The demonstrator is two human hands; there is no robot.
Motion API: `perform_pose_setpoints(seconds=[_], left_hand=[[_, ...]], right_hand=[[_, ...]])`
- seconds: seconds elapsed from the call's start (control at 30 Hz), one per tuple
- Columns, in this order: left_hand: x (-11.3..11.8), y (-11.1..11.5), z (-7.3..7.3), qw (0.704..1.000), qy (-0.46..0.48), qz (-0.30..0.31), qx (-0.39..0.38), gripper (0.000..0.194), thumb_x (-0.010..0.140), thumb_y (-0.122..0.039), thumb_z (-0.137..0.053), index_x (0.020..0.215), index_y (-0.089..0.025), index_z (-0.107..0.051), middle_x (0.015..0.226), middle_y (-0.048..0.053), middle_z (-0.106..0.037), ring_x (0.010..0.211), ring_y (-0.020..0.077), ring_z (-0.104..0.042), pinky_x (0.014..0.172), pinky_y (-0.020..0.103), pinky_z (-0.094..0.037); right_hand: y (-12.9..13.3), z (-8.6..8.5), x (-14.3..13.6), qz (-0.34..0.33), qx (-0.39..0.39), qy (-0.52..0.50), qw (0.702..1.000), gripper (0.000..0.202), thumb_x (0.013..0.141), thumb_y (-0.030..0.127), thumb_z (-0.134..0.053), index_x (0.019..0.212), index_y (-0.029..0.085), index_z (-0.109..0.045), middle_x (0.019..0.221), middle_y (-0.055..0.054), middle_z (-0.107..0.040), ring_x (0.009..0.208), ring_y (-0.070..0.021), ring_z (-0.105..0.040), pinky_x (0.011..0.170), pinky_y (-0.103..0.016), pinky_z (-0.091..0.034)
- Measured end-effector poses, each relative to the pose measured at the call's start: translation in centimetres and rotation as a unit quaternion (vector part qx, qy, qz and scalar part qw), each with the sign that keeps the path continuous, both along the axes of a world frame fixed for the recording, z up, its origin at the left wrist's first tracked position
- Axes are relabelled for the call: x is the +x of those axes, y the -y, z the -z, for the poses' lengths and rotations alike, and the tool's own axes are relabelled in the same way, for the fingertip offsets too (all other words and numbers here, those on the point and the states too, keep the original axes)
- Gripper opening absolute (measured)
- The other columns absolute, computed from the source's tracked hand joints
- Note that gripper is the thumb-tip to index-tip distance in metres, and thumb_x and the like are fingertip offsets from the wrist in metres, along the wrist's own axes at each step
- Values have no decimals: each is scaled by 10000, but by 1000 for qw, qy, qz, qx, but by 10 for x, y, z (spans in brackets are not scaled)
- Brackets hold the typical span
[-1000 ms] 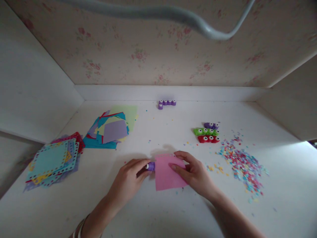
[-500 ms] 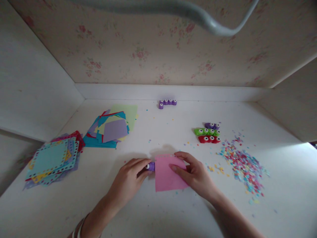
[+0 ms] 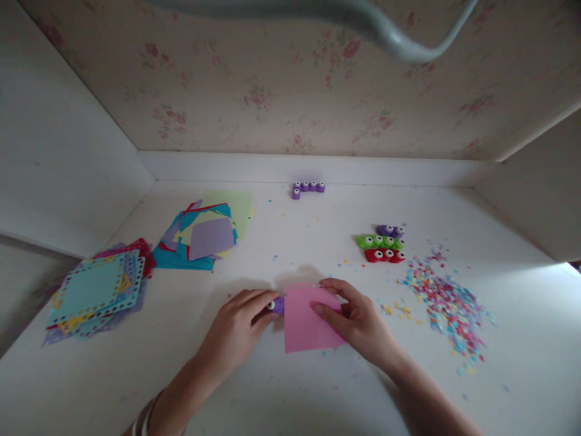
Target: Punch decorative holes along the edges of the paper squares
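Note:
Between the thumb and fingers of my left hand is a small purple craft punch with a white button. Its mouth meets the left edge of a pink sheet of paper. Along its top edge the paper has a row of small punched holes; the left edge looks straight below the corner. My right hand grips the sheet at its right side, thumb on top and fingers at the top edge and behind, where they are partly hidden.
Hole-edged coloured papers lie stacked at the left, with plain coloured sheets behind them. Several purple punches stand by the back wall. Red, green and purple punches sit at right, beside a heap of confetti. A grey curved tube hangs above.
Almost nothing differs. Both hands, the purple punch and the pink paper keep their places, apart from a very slight shift of the whole view.

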State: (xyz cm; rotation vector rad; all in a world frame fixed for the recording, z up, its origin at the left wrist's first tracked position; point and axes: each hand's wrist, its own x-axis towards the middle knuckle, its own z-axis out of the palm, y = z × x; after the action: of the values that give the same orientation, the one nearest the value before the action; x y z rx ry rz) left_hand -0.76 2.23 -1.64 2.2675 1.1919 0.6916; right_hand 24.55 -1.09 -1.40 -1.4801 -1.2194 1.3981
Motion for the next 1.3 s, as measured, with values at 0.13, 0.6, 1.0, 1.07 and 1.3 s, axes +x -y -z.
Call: perform_pose_setpoints(seconds=[0.13,0.6,1.0,1.07,1.3], left_hand=[[0,1,-1,1000,-6,9,18,332,880,-145,-675,1196,-238,-635,1101,41,-715,979,211,-668,856,360,-552],[3,9,-5,999,-32,22,23,372,929,-276,-629,1292,-211,-580,1142,77,-697,1020,244,-654,888,411,-564],[1,6,-12,1000,-17,22,-6,199,969,-245,-567,1156,-221,-628,1039,42,-712,926,193,-667,840,340,-556],[1,4,-11,999,-19,24,-11,201,966,-235,-572,1160,-218,-624,1037,43,-709,923,191,-665,838,335,-556],[-1,5,-7,999,-33,20,-24,230,955,-242,-592,1182,-223,-619,1053,51,-705,932,201,-663,843,346,-564]], right_hand=[[1,1,0,-6,13,25,1000,400,842,457,-695,1152,248,-552,781,15,-632,463,-70,-487,384,-197,-396],[7,-11,0,-98,290,315,898,323,917,324,-624,1223,229,-593,1244,-118,-632,1094,-244,-627,894,-401,-568],[2,-10,1,-243,331,398,820,378,934,282,-594,1311,259,-585,1279,-40,-662,1282,-241,-535,1165,-534,-328],[1,-9,2,-250,327,404,817,378,936,280,-591,1314,261,-582,1294,-31,-654,1289,-235,-529,1180,-533,-302],[-1,-10,3,-257,327,407,813,358,926,264,-596,1283,260,-603,1300,-21,-653,1299,-240,-521,1198,-527,-274]])
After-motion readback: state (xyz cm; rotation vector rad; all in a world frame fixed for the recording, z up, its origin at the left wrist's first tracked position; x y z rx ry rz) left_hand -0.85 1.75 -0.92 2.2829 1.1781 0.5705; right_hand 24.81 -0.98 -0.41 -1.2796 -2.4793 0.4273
